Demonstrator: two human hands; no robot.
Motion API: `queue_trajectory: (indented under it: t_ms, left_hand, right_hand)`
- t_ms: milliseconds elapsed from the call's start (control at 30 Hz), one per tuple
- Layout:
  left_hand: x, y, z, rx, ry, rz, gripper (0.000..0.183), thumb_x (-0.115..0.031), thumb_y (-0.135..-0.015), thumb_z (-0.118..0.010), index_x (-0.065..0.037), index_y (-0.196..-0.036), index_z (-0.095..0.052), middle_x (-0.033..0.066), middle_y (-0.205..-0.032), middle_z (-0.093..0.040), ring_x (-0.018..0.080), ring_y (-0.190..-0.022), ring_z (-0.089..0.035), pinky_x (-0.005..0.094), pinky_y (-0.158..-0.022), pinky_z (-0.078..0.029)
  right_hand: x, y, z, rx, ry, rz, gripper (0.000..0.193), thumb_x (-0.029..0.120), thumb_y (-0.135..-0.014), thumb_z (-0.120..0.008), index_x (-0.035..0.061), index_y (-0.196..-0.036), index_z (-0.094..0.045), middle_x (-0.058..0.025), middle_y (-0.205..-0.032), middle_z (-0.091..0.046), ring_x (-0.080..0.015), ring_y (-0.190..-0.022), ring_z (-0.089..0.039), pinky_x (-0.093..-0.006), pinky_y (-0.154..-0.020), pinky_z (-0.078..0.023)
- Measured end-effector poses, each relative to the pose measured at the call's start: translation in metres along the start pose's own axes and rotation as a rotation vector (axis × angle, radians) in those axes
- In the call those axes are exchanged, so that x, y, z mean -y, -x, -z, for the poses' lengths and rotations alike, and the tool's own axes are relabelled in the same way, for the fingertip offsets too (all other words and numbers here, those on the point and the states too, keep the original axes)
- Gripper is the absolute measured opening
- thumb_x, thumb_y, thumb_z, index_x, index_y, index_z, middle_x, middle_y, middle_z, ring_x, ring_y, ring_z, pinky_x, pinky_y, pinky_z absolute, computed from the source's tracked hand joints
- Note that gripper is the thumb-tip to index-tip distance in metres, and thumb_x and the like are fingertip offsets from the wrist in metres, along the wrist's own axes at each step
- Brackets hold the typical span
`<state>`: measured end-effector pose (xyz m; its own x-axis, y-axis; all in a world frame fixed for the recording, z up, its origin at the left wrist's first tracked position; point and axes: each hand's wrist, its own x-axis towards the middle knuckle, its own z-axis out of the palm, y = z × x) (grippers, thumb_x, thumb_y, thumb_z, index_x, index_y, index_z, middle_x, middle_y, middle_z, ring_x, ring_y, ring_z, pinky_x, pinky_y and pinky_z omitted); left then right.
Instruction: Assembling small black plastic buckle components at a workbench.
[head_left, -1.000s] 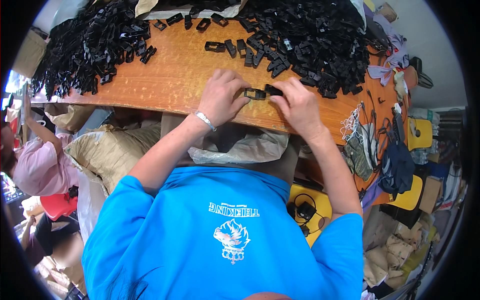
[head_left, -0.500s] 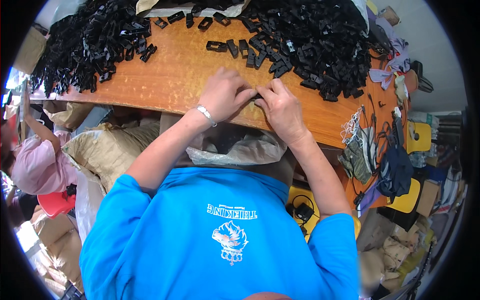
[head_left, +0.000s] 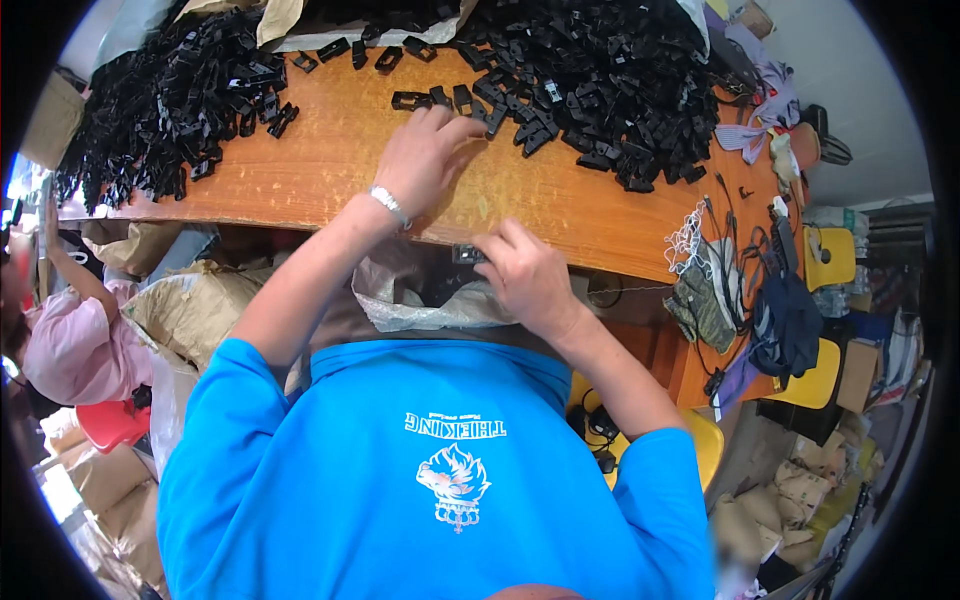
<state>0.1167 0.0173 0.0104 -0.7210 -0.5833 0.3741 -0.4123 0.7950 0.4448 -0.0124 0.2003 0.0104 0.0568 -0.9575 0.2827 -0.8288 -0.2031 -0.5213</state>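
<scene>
My left hand (head_left: 428,155) reaches over the wooden table (head_left: 330,140), fingers stretched out. Its fingertips are at a short row of loose black plastic pieces (head_left: 411,100), next to the big pile on the right; I see nothing held in it. Closer to me, just past the table's front edge, my right hand (head_left: 528,272) pinches a small rectangular black plastic piece (head_left: 467,254) between thumb and fingers. Under that hand an open translucent plastic bag (head_left: 430,312) lies at my lap, with a dark inside.
Black pieces form a large pile (head_left: 620,100) on the right and a second pile (head_left: 170,110) on the left. Cables and a dark cloth bag (head_left: 785,325) hang at the table's right end. A person in pink (head_left: 85,335) works at left, near brown sacks (head_left: 195,310).
My hands were together at the table's edge and have parted. The left has moved forward to the loose pieces. The right has come back over the bag with a black piece.
</scene>
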Motion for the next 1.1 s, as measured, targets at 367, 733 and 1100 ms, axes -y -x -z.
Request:
queue_trajectory:
  t_ms: [367,733,1100]
  left_hand:
    - [0.025,-0.038,-0.018,-0.046,-0.177,-0.315,0.024,-0.011,-0.081,-0.074,-0.006,-0.101,-0.061,0.0101,-0.106,-0.060,0.0305,-0.102,-0.058,0.0405,-0.085,-0.053]
    - [0.008,-0.027,-0.019,0.037,-0.123,-0.274,0.024,-0.007,-0.081,-0.074,-0.005,-0.101,-0.061,0.0103,-0.105,-0.060,0.0306,-0.100,-0.059,0.0394,-0.086,-0.053]
    - [0.006,-0.020,-0.003,0.141,-0.014,-0.257,0.035,-0.001,-0.075,-0.076,-0.006,-0.109,-0.065,0.0101,-0.108,-0.061,0.0325,-0.105,-0.057,0.0414,-0.089,-0.051]
  right_hand:
    - [-0.084,-0.021,0.047,-0.246,0.305,-0.134,0.019,0.001,-0.082,-0.074,0.0016,-0.101,-0.068,-0.0156,-0.107,-0.061,-0.0330,-0.090,-0.068,-0.0421,-0.076,-0.058]
    - [-0.113,-0.038,0.050,-0.189,0.232,-0.231,0.014,0.006,-0.090,-0.069,0.0000,-0.096,-0.059,-0.0138,-0.094,-0.061,-0.0276,-0.074,-0.068,-0.0366,-0.065,-0.058]
    - [-0.089,-0.013,0.016,-0.286,-0.327,-0.421,0.016,0.001,-0.094,-0.063,-0.0030,-0.109,-0.065,-0.0119,-0.095,-0.065,-0.0190,-0.073,-0.069,-0.0308,-0.067,-0.055]
